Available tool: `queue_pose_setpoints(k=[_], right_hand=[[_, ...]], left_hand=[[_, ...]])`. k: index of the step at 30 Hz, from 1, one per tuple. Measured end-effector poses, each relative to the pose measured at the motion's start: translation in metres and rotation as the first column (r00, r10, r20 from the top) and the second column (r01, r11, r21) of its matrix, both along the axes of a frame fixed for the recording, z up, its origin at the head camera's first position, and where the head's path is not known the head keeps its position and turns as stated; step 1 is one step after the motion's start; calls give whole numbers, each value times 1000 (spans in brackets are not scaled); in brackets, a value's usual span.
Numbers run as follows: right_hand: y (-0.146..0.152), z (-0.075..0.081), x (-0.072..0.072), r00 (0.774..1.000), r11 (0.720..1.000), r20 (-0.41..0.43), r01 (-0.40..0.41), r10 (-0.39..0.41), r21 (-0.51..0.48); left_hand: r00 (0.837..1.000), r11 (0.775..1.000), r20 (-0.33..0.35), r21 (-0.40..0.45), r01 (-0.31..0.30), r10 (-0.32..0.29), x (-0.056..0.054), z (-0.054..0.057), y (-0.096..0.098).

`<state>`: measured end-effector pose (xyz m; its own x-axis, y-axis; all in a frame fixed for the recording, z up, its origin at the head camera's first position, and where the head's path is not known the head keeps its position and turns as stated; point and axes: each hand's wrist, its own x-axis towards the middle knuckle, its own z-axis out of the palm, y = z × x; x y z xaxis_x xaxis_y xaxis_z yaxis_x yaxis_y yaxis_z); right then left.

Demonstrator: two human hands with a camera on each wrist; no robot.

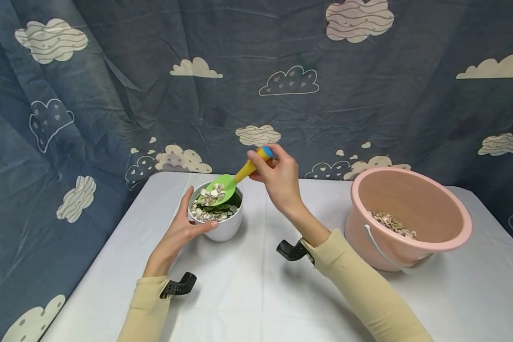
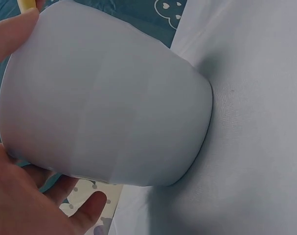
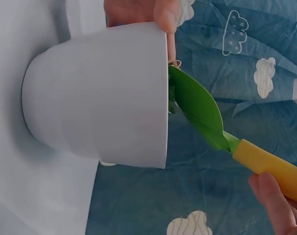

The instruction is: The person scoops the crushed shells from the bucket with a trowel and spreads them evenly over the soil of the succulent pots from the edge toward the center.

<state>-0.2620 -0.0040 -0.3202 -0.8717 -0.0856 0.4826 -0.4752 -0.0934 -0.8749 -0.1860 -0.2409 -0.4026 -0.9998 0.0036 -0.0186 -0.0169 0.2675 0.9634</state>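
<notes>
White table (image 1: 248,299) (cloud-print backdrop (image 1: 239,42) behind)

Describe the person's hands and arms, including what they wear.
The left hand and right hand are bare, without gloves. The left sleeve and right sleeve are long, plain and pale yellow, reaching the wrists. A bent black device sits at the left wrist, another at the right.
</notes>
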Motion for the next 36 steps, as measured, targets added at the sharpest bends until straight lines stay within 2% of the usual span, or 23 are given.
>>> queue_pose_setpoints(k=[5,11,18,25,32,36], right_hand=[[-1,1,0,998,1000,-53,23,-22,19],[-3,3,2,997,999,-73,31,-27,44],[-5,7,5,995,996,-92,50,-43,72],[-7,11,9,995,993,-81,67,-59,100],[-5,28,24,996,995,-63,65,-60,72],[-2,27,20,998,997,-35,50,-48,53]], left_hand=[[1000,1000,-1,23,11,-11,0,0,0],[999,996,10,78,46,-47,3,0,-3],[999,998,-4,22,52,-52,2,1,-4],[999,999,11,9,39,-39,2,2,-2],[999,999,7,27,45,-45,2,2,-1],[999,998,13,48,50,-51,1,2,-1]])
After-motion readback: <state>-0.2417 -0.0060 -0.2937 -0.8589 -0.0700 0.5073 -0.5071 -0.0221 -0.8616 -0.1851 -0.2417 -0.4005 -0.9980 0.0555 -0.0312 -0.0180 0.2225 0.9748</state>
